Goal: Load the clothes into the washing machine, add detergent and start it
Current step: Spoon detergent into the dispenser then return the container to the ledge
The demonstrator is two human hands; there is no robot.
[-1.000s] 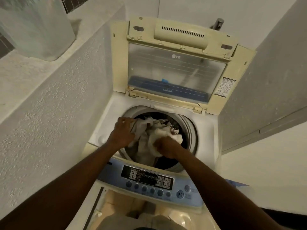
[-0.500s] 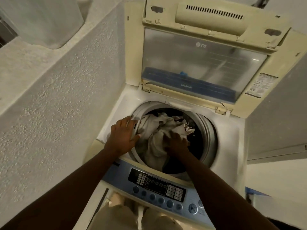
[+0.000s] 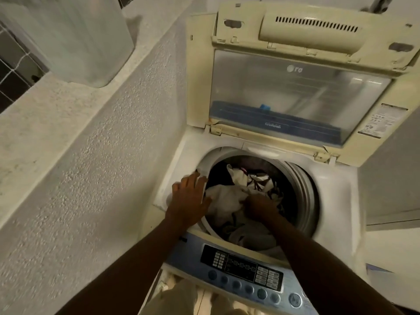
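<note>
A white top-loading washing machine [image 3: 336, 192] stands with its lid [image 3: 295, 96] raised upright at the back. Its round drum holds a heap of pale and dark clothes [image 3: 227, 201]. My left hand [image 3: 189, 198] lies flat with fingers spread on the drum's left rim, holding nothing. My right hand [image 3: 259, 206] is down inside the drum, pressed into the pale fabric with fingers curled; whether it grips the cloth is hidden. The blue control panel [image 3: 245, 271] with its buttons runs along the near edge.
A rough plastered wall and ledge [image 3: 91, 155] close in the left side. A translucent container [image 3: 75, 39] stands on that ledge. A pale wall and a panel [image 3: 391, 178] border the right. My knees show below the panel.
My right hand has sunk deeper into the drum and pushed the clothes down. My left hand slid from the cloth onto the rim. The view moved closer to the machine.
</note>
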